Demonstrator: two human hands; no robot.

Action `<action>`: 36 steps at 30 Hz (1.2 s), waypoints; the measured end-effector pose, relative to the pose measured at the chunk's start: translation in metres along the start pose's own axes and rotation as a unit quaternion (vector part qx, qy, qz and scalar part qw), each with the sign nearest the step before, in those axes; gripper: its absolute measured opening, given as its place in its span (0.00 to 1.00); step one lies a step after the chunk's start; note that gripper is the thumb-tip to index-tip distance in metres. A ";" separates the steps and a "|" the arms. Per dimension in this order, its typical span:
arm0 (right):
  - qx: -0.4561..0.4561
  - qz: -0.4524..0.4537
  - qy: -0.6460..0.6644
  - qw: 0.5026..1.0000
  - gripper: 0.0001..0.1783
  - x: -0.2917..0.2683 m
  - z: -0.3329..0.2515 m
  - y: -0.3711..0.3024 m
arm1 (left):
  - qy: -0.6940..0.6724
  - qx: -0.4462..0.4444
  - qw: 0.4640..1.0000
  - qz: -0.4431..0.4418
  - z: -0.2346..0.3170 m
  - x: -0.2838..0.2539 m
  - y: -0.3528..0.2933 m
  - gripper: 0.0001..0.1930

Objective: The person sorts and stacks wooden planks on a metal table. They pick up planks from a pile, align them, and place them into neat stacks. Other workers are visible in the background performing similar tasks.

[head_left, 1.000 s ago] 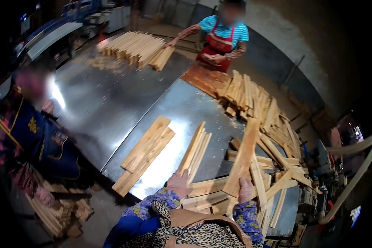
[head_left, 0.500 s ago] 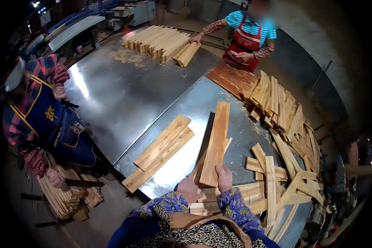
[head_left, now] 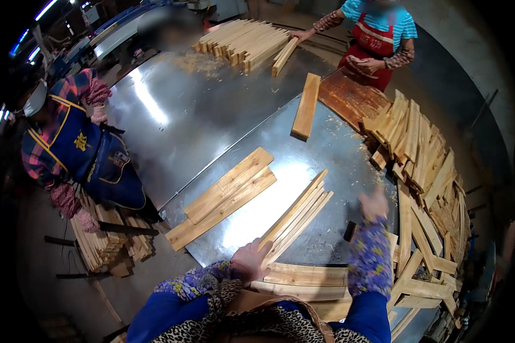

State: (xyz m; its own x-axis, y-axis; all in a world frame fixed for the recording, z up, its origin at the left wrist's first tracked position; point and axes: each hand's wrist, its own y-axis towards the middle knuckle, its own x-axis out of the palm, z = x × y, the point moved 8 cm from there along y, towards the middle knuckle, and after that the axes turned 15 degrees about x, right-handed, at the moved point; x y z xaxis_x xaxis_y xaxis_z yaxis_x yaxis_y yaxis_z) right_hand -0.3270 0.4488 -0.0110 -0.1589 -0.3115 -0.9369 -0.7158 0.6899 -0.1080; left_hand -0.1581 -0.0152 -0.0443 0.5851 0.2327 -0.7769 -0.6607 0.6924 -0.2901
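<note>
My left hand (head_left: 249, 260) is closed around the near ends of several thin wooden strips (head_left: 294, 220), which stand side by side on the metal table and slant away to the right. My right hand (head_left: 373, 204), somewhat blurred, reaches out over the table to the right of the strips. Its fingers look apart and nothing shows in them. Farther off, a single wooden plank (head_left: 307, 108) lies on the table near the brown board. Two flat boards (head_left: 226, 194) lie together left of the strips. Close to my body, more boards (head_left: 306, 275) lie crosswise.
A heap of loose wood pieces (head_left: 420, 146) runs along the right edge, with crossed offcuts (head_left: 423, 274) nearer me. A person in a red apron (head_left: 372, 46) touches wood beside a row of strips (head_left: 243, 43). Another in a blue apron (head_left: 91, 148) stands left. A brown board (head_left: 355, 97) lies far right.
The plank that was between my hands now lies farther away on the table. My right hand has let go of it and moved right; my left hand now grips the strips. The view has shifted.
</note>
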 end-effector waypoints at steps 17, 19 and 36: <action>0.254 0.073 -0.091 0.960 0.45 0.002 0.351 -0.047 | 0.020 -0.012 1.000 0.001 -0.016 0.044 -0.002 0.58; 0.225 0.061 -0.077 0.969 0.43 0.003 0.329 -0.041 | 0.023 -0.020 0.999 -0.011 -0.012 0.034 -0.003 0.57; 0.134 -0.342 0.767 0.526 0.45 -0.057 0.114 -0.124 | 0.044 0.005 0.998 0.035 0.015 0.009 0.005 0.52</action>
State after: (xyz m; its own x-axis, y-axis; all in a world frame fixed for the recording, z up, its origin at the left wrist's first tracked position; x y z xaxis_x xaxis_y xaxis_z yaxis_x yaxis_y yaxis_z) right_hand -0.1515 0.4561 0.0181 -0.4365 -0.5651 0.7001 -0.8729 0.0775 -0.4816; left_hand -0.1494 0.0009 -0.0443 0.4940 0.2209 -0.8410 -0.6934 0.6836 -0.2278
